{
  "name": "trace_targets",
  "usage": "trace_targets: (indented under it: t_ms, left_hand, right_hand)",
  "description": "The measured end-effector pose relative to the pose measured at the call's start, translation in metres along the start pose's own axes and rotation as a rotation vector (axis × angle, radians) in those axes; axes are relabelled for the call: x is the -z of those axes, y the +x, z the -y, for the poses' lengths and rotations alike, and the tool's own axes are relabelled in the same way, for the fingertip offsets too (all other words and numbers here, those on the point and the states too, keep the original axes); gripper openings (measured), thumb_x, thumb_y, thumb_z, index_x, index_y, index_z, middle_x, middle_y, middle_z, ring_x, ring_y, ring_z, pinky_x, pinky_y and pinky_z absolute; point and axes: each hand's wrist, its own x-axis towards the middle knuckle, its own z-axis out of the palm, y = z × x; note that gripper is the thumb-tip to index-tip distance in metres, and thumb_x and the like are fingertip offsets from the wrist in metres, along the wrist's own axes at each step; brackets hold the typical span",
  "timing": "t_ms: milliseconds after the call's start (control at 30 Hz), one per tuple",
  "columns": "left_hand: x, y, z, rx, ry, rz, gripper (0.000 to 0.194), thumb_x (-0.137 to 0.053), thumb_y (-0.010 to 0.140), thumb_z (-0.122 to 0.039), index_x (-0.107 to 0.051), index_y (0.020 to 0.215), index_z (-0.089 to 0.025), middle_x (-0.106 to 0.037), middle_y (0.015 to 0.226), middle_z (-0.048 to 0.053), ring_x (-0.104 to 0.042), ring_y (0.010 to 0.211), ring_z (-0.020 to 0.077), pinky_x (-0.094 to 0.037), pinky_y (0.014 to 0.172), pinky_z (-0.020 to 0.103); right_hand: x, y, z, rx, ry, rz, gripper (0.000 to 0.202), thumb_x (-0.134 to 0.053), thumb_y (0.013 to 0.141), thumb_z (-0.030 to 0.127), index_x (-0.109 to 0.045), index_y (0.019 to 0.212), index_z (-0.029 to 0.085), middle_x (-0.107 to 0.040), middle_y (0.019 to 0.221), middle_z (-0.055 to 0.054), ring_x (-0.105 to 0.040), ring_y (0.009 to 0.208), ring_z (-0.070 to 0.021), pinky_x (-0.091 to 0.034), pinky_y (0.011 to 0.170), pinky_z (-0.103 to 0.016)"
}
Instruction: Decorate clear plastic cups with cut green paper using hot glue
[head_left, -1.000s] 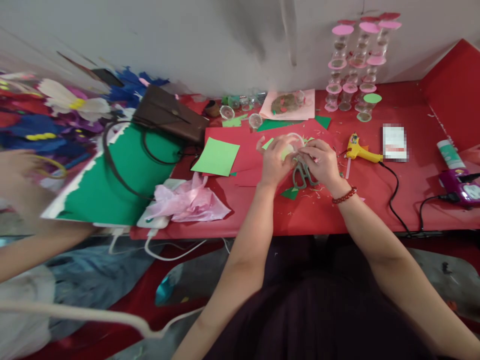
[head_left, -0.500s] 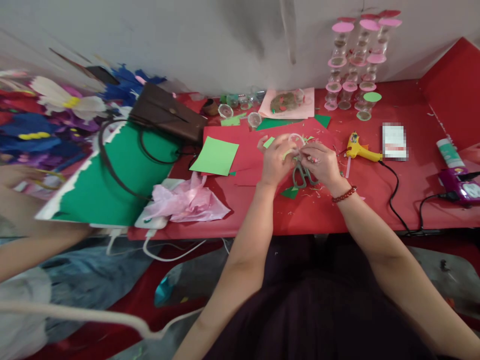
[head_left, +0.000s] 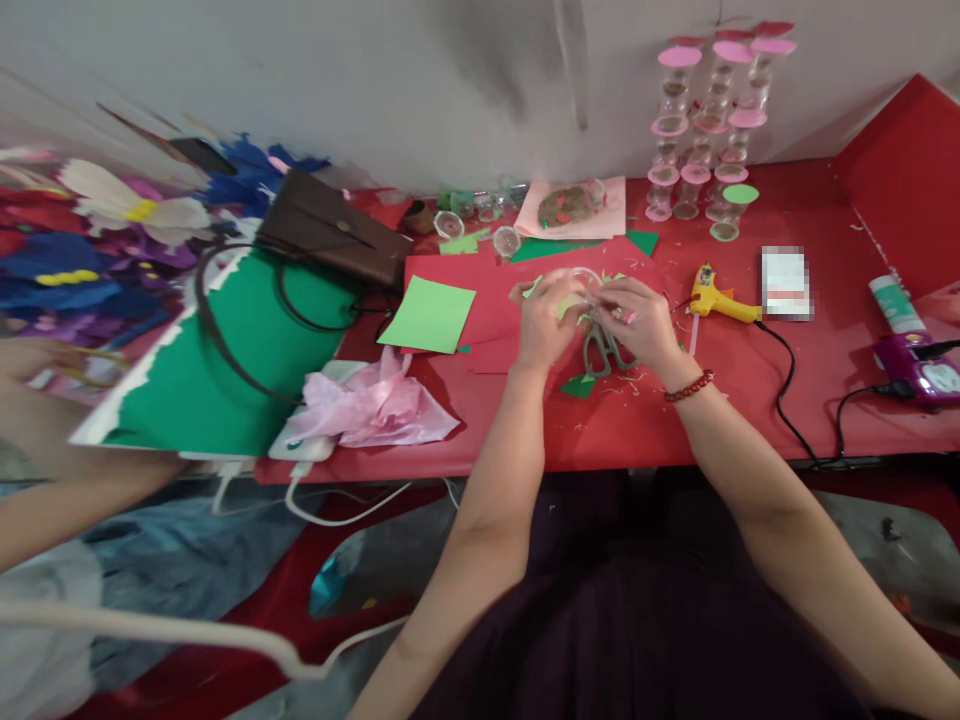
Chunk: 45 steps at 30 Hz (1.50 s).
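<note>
Above the red table, my left hand (head_left: pixel 551 315) has its fingers closed around a small clear plastic piece with a round rim (head_left: pixel 586 272), like a cup. Something pale green shows between those fingers. My right hand (head_left: pixel 637 318) pinches the same piece from the other side, fingertips close to the left ones. Much of the piece is hidden by the fingers. Just below the hands lie scissors (head_left: pixel 598 358) with grey handles, their blades out of sight. Green paper scraps (head_left: pixel 577 386) and thin shavings are scattered around them. A yellow glue gun (head_left: pixel 724 300) rests right of my right hand.
Stacked clear cups with pink discs (head_left: pixel 694 175) stand at the back. A light green sheet (head_left: pixel 429 314) and a pink plastic bag (head_left: pixel 367 405) lie left, near a brown bag (head_left: pixel 330 230). Another person's arm (head_left: pixel 82 500) is at far left. Cords cross the right side.
Both hands stay nearly in place, still together on the clear plastic piece, with only slight finger movement. The whole view has shifted a little.
</note>
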Motion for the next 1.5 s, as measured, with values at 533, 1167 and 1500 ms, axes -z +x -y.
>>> trace_targets:
  t_ms: [533,1167,1500]
  left_hand:
    - [-0.003,0.001,-0.003,0.013,-0.015,0.073,0.033,-0.062,0.099,-0.057,-0.074,0.094,-0.027,-0.077,0.127,0.006,-0.070,0.121,0.0290,-0.041,0.108,0.049]
    - [-0.002,0.001,0.000,0.002,-0.007,0.045,0.032,-0.055,0.103,-0.052,-0.073,0.093,-0.027,-0.076,0.129,0.006,-0.070,0.121,0.0279,-0.048,0.106,0.046]
    - [-0.003,0.001,-0.004,0.055,-0.014,0.043,0.030,-0.064,0.098,-0.055,-0.073,0.092,-0.028,-0.078,0.123,0.005,-0.070,0.121,0.0273,-0.044,0.103,0.044]
  right_hand:
    - [-0.003,-0.004,-0.007,0.039,-0.205,0.097,0.019,-0.057,0.092,0.017,-0.076,0.095,0.021,-0.078,0.104,-0.009,-0.073,0.093,-0.0213,-0.059,0.087,-0.035]
    - [-0.005,-0.004,-0.011,0.048,-0.084,0.030,0.019,-0.061,0.097,0.024,-0.080,0.098,0.024,-0.076,0.106,-0.008,-0.072,0.097,-0.0219,-0.060,0.093,-0.038]
    - [-0.005,-0.005,-0.007,0.089,-0.262,0.072,0.024,-0.053,0.099,0.021,-0.077,0.099,0.024,-0.077,0.108,-0.009,-0.071,0.099,-0.0244,-0.058,0.093,-0.041]
